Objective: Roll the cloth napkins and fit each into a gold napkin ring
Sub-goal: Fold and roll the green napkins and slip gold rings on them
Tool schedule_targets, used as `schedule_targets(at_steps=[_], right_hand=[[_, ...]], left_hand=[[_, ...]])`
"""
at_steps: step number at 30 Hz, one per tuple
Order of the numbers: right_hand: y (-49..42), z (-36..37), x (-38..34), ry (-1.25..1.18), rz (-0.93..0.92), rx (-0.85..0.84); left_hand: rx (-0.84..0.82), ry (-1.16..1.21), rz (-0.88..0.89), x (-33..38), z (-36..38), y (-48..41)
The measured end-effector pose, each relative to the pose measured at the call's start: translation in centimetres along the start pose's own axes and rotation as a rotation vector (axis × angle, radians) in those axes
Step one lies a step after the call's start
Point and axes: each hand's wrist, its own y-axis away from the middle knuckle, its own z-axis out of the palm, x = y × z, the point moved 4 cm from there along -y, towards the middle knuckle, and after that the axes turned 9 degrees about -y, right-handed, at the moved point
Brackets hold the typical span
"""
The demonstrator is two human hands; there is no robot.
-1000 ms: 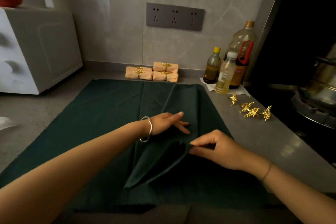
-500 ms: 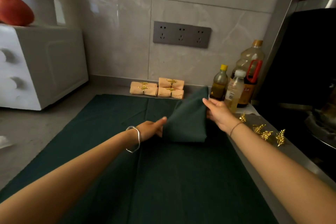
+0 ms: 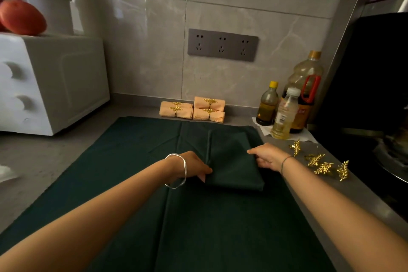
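A dark green napkin [image 3: 234, 161], folded into a flat rectangle, lies on a larger dark green cloth [image 3: 154, 216] spread over the counter. My left hand [image 3: 195, 166] pinches the napkin's left edge. My right hand [image 3: 268, 157] grips its right edge, fingers curled under the fold. Several gold leaf-shaped napkin rings [image 3: 320, 164] lie loose on the grey counter just right of my right wrist. By the back wall, several peach napkins [image 3: 192, 110] sit rolled, each with a gold ring around it.
A white appliance [image 3: 50, 81] stands at the left with an orange-red object [image 3: 22, 17] and a white bucket [image 3: 47, 4] on top. Three oil bottles [image 3: 287, 108] stand at the back right. A dark stove [image 3: 379, 139] borders the right side.
The green napkin, held up by my right hand half a second ago, now lies flat as a folded rectangle. Both hands have come down onto its side edges.
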Motion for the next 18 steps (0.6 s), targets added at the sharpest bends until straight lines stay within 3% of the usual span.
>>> schedule_targets(at_steps=[5,11,16,18], right_hand=[[0.7,0.4,-0.2,0.019,-0.037,-0.032],[0.9,1.4,-0.8,0.177,-0.215,0.006],[1.0,1.6,-2.0,-0.029,-0.475,0.01],[0.8,1.9,-2.1,-0.063,-0.467,-0.014]], left_hand=[[0.021,0.036,0.042,0.1,0.6,0.3],[0.07,0.161,-0.02,1.6,-0.2,-0.8],[0.147,0.511,0.07,2.1,-1.0,-1.5],[0.22,0.605,0.094,1.9,-1.2,-1.5]])
